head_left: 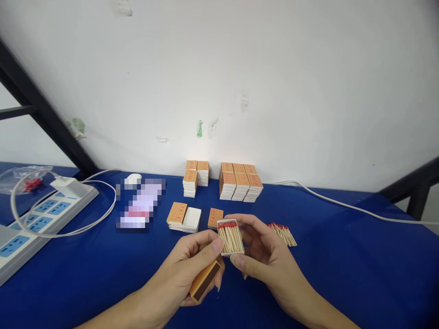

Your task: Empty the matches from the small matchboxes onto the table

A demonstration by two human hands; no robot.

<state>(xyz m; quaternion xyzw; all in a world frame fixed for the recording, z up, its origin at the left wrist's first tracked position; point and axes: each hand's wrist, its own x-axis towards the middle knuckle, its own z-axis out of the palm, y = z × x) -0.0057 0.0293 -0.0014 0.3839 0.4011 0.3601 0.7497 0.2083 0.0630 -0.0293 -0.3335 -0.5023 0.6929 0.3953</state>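
Observation:
Between my two hands is a white matchbox tray (231, 237) packed with red-tipped matches, their heads pointing away from me. My right hand (264, 256) grips the tray from the right, thumb at its near corner and fingers behind. My left hand (192, 265) presses its thumb on the tray's left side. Lower in the same hand sits an orange matchbox sleeve (206, 282), its dark striking strip facing me. Beyond the tray lies another orange matchbox sleeve (215, 217), partly hidden. A loose pile of matches (283, 234) rests behind my right hand.
Stacked matchboxes (241, 181) stand by the wall, with a smaller stack (195, 176) left of them. Nearer are orange sleeves (177, 214) and white trays (192, 219). At left are a power strip (44, 224), a looped cable (115, 201), a white mouse (133, 178) and a blurred-out item (142, 205).

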